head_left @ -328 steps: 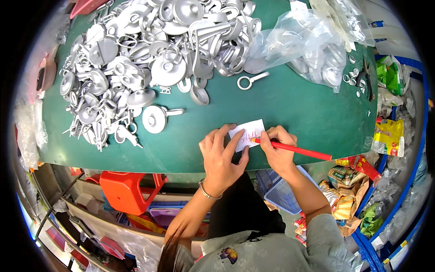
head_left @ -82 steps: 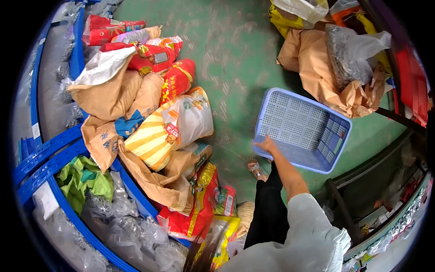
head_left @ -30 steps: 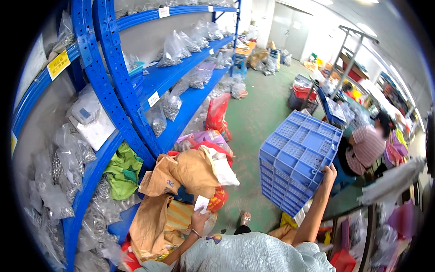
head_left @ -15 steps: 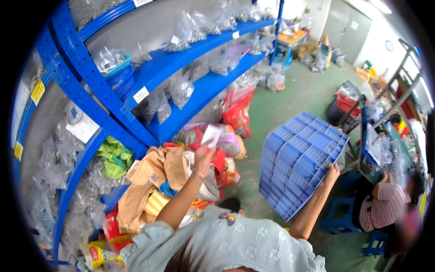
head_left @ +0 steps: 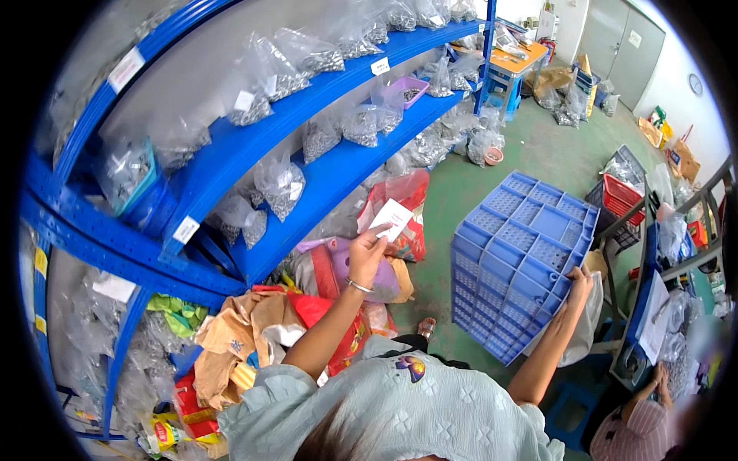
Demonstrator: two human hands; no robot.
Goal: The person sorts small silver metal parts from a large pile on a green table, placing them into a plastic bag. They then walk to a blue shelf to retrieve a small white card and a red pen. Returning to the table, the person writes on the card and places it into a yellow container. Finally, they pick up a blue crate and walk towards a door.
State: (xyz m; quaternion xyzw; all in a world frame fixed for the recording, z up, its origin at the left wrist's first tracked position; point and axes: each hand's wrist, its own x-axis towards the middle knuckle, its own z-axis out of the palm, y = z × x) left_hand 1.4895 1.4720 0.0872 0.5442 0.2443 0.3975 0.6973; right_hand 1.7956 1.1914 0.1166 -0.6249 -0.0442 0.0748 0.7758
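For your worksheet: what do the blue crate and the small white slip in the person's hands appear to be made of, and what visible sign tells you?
Blue crate: likely moulded plastic, matte, judging by its even colour and gridded, perforated walls; the right hand grips its edge.
White slip: probably paper or thin card, flat and dull, pinched in the left hand.

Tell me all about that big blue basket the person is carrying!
The blue crate looks like hard plastic, box-shaped, with grid-patterned, hole-dotted walls and a ribbed bottom. It is tipped on its side in the air, bottom facing the camera, so its inside is hidden. The right hand grips its right rim. Nothing else touches it. It hangs above the green floor, beside the blue shelves.
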